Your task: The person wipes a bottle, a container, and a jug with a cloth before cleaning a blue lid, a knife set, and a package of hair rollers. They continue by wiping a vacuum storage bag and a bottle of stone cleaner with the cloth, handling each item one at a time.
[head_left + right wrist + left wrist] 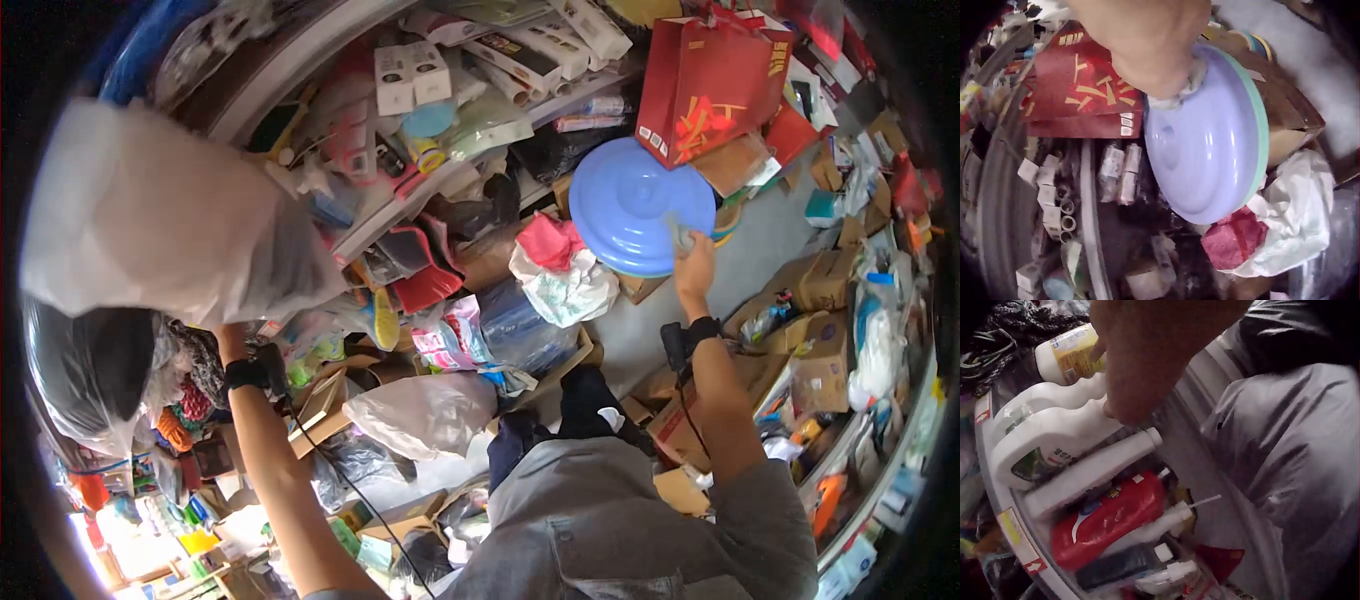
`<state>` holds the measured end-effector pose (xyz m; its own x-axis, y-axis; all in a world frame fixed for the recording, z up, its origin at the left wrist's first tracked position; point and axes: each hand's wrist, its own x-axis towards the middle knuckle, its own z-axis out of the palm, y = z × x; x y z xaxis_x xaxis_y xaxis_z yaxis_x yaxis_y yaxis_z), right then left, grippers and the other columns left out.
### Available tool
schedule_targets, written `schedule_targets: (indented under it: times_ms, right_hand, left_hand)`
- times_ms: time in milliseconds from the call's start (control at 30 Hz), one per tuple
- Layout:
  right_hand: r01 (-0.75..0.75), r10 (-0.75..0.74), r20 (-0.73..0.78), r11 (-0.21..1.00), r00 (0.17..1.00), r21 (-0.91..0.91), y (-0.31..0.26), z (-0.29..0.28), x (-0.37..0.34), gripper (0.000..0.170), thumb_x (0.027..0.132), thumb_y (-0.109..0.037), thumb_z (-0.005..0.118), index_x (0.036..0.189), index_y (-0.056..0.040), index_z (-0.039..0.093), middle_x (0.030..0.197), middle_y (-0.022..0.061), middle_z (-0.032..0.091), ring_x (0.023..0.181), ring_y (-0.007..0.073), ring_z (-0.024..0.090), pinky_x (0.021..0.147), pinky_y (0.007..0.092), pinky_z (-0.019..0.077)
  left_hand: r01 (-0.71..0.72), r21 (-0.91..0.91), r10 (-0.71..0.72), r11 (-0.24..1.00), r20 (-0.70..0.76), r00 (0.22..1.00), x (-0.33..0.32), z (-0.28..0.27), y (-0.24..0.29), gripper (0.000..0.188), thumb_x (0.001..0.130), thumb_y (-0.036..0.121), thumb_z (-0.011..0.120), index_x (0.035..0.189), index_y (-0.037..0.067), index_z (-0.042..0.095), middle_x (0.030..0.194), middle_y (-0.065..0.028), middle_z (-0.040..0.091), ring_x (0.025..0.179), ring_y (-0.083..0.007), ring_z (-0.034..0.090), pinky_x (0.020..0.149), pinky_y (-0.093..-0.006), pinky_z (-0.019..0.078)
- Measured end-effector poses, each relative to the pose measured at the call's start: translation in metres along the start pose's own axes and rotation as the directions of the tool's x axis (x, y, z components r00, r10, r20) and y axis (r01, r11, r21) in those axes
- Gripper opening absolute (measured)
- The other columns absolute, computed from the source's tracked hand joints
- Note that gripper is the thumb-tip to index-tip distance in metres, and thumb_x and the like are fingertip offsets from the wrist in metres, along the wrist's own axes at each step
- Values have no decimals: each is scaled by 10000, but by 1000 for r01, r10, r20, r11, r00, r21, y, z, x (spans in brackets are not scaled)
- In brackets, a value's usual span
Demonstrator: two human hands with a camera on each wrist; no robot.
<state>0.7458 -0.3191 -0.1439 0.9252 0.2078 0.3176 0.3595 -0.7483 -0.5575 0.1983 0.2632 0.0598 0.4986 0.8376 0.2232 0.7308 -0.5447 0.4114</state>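
My right hand holds a crumpled greyish-white cloth against the face of a round blue plastic lid. A pale green rim runs around the edge beneath the lid. In the head view, a big whitish plastic bag covers most of my left hand. The left wrist view has this hand over the tops of white bottles lying side by side on a shelf; its fingers are mostly hidden, and I cannot tell whether they grip a bottle. A red bottle lies close by.
A red gift bag stands beside the lid. Below the lid are a white plastic bag and red cloth-like bundle. Shelves with small white boxes run along the far side. Cardboard boxes crowd the right.
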Motion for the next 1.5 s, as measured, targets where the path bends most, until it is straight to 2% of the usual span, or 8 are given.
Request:
schedule_targets:
  times_ms: [167, 433, 833, 967, 1100, 1300, 1433, 1500]
  right_hand:
    - [503, -440, 284, 840, 852, -207, 26, 23, -12, 306, 711, -10, 578, 1014, -45, 596, 1059, 106, 545, 971, 294, 501, 832, 382, 450]
    - [567, -554, 462, 814, 692, 127, -8, 55, -18, 271, 720, 2, 526, 944, -103, 637, 1055, 30, 586, 1000, 268, 527, 840, 363, 475]
    - [645, -543, 432, 753, 720, -130, 77, -4, 68, 225, 752, -49, 504, 928, -105, 632, 1011, 42, 601, 937, 260, 564, 801, 359, 489]
    - [639, -514, 401, 709, 758, -300, 94, 8, 105, 204, 780, -62, 505, 939, -102, 626, 937, 65, 583, 900, 275, 572, 760, 372, 498]
    - [635, -511, 385, 682, 769, -364, 112, 35, 138, 182, 815, -65, 493, 947, -90, 616, 898, 101, 564, 882, 290, 580, 739, 390, 504]
    - [239, -165, 353, 955, 921, -178, 63, 27, 163, 246, 797, -132, 601, 1033, -62, 593, 955, 145, 580, 896, 320, 584, 722, 410, 489]
    - [272, -349, 307, 925, 886, 267, 44, 43, 149, 292, 771, -128, 659, 1041, -50, 580, 981, 152, 588, 853, 308, 597, 705, 376, 486]
    - [147, -351, 428, 886, 833, 439, 7, 26, 138, 286, 772, -111, 656, 1034, -37, 572, 985, 165, 593, 867, 327, 595, 740, 372, 482]
  left_hand:
    - [5, 142, 0, 990, -34, 999, 2, -3, 50, 518, 794, 228, 637, 1241, 0, 507, 1256, -184, 542, 1173, -323, 494, 999, -407, 373]
    - [-24, 302, 48, 953, -73, 996, -24, -16, 75, 531, 803, 208, 631, 1269, 2, 480, 1283, -187, 517, 1187, -330, 479, 1011, -403, 363]
    - [-46, 434, 124, 900, -154, 980, -72, 16, 73, 553, 816, 182, 624, 1306, 4, 442, 1320, -191, 483, 1206, -340, 458, 1027, -397, 348]
    - [59, 185, 44, 981, -507, 861, -143, 54, 83, 564, 886, 62, 532, 1403, 35, 310, 1440, -199, 307, 1315, -332, 328, 1055, -415, 320]
    - [295, -134, -324, 946, -382, 865, -205, 91, 138, 522, 895, 48, 517, 1387, 42, 341, 1389, -180, 394, 1268, -311, 406, 1009, -400, 379]
    - [327, -95, -338, 940, -134, 932, -236, 199, 219, 364, 877, 9, 490, 1239, -17, 513, 1177, -167, 599, 1085, -258, 565, 921, -307, 427]
    - [413, -583, -245, 700, 347, 905, -203, 285, 381, 365, 874, 47, 533, 1238, 75, 538, 1150, -114, 606, 840, -164, 571, 725, -272, 475]
    - [75, -540, 153, 838, 365, 918, -188, 345, 428, 413, 878, 83, 575, 1282, 109, 495, 1236, -82, 551, 1002, -190, 572, 795, -312, 483]
